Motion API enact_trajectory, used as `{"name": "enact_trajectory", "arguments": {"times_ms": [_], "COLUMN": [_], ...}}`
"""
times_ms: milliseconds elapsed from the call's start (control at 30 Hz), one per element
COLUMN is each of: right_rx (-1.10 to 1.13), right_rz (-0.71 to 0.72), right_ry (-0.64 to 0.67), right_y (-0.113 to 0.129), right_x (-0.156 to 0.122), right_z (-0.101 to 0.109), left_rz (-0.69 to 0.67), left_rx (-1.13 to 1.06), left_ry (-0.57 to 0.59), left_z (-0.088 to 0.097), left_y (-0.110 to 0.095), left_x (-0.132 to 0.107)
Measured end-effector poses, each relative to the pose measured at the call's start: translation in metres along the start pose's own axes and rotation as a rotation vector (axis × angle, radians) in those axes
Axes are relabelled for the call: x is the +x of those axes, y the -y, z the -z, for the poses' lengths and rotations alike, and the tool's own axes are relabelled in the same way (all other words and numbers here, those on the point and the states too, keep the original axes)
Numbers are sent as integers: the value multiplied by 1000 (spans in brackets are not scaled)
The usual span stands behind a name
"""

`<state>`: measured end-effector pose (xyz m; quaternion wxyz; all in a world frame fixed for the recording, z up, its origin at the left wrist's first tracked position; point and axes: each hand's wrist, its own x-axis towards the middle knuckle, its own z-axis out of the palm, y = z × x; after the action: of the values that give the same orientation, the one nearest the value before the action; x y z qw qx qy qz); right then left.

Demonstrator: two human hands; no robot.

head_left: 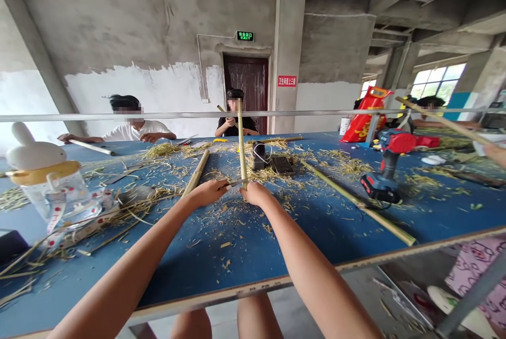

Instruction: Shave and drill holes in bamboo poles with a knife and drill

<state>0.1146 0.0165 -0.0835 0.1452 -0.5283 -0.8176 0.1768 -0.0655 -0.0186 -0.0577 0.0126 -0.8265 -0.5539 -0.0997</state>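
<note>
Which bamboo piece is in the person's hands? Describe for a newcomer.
On the blue workbench strewn with straw-coloured shavings, look directly before the wearer. The thin pale bamboo strip stands nearly upright against the right hand, a small blade in the left hand at its foot; the long bamboo length lies flat.

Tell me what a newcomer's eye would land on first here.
The left hand and right hand meeting at an upright bamboo stick catch the eye first, at the centre above a blue table littered with shavings. To the right stands a red cordless drill, and to the left a white rabbit-topped bottle.
</note>
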Motion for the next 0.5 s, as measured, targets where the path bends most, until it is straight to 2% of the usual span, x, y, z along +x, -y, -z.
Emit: {"name": "enact_trajectory", "arguments": {"times_ms": [267, 500], "right_rx": [-134, -184], "right_rz": [-22, -40], "right_ry": [85, 116], "right_y": [4, 8], "right_x": [-5, -2], "right_z": [5, 5], "left_rz": [-40, 79], "left_rx": [-16, 175], "left_ry": [91, 15], "left_z": [3, -3], "left_y": [-1, -4], "left_x": [2, 6]}}
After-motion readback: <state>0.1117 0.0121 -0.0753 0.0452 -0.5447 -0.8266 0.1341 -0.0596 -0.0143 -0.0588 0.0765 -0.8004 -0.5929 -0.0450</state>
